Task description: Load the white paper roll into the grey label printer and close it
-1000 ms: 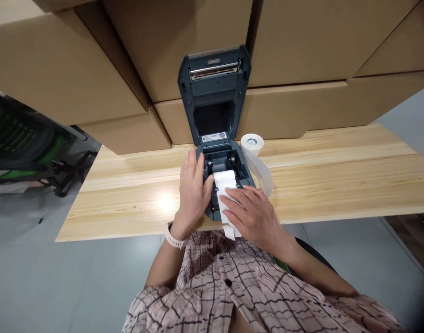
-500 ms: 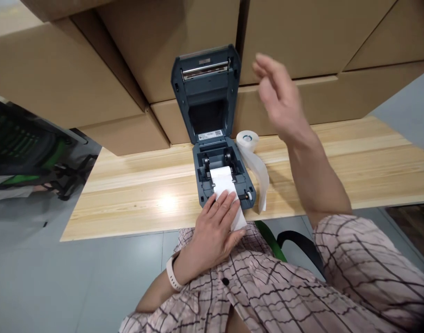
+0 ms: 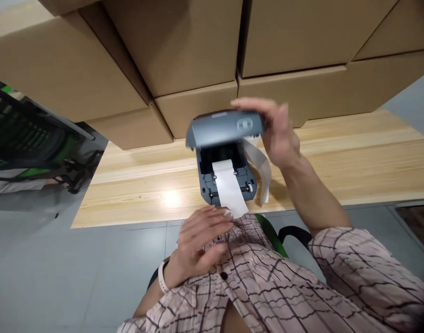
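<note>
A dark grey label printer (image 3: 205,185) sits at the front of the wooden table, its lid (image 3: 218,132) tilted partway down over the base. My right hand (image 3: 276,132) grips the lid's right front corner, with fingers over the top edge. From inside the printer a white label strip (image 3: 229,187) runs out over the front edge and hangs toward me. Just in front of the printer, my left hand (image 3: 205,236) hovers with fingers stretched out, close to the strip's end; whether they touch I cannot tell. The lid hides the printer's rear interior.
Beside the printer on the right, a loose white paper strip (image 3: 263,173) curls over the table (image 3: 347,157); its roll is mostly hidden. Large cardboard boxes (image 3: 198,55) stand stacked behind. A dark chair (image 3: 27,138) with green parts is at the left.
My right hand has come down from the air onto the lid, which has swung from upright to partly lowered. My left hand has lifted off the label strip and drawn back toward me.
</note>
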Motion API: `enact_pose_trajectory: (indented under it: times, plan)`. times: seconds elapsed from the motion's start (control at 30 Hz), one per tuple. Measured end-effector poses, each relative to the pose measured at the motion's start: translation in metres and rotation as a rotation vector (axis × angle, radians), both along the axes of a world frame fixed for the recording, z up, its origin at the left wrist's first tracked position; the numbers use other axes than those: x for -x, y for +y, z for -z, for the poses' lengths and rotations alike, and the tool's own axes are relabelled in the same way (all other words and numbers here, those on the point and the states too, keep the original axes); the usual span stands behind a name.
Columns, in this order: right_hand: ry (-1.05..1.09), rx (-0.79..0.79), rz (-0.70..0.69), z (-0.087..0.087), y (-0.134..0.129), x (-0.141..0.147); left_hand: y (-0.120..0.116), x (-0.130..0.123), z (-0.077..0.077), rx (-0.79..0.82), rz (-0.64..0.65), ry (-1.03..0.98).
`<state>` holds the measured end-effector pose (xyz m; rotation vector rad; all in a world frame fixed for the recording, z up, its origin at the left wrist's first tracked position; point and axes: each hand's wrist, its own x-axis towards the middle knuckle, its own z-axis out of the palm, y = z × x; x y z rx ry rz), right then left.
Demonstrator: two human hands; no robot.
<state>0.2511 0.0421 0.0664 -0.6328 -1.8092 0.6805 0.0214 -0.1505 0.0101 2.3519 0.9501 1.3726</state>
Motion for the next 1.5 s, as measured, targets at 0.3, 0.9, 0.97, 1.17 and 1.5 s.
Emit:
enact_pose_trajectory:
  times: [0.3,0.9,0.97,1.17,1.5]
  plan:
    - [-0.122,0.291,0.068,0.091,-0.082,-0.005,0.060,-0.004,0.023,0.606,-0.388,-0.622]
    - [-0.005,0.569,0.050,0.105,-0.091,-0.002,0.071,-0.014,0.020,0.874,-0.205,-0.715]
    - [-0.009,0.596,0.062,0.102,-0.093,-0.002,0.069,-0.014,0.020,0.872,-0.216,-0.697]
    - [0.026,0.697,0.077,0.098,-0.097,-0.004,0.069,-0.009,0.020,0.899,-0.228,-0.645]
    - [-0.050,0.696,0.088,0.094,-0.103,-0.009,0.069,-0.006,0.023,0.922,-0.230,-0.619]
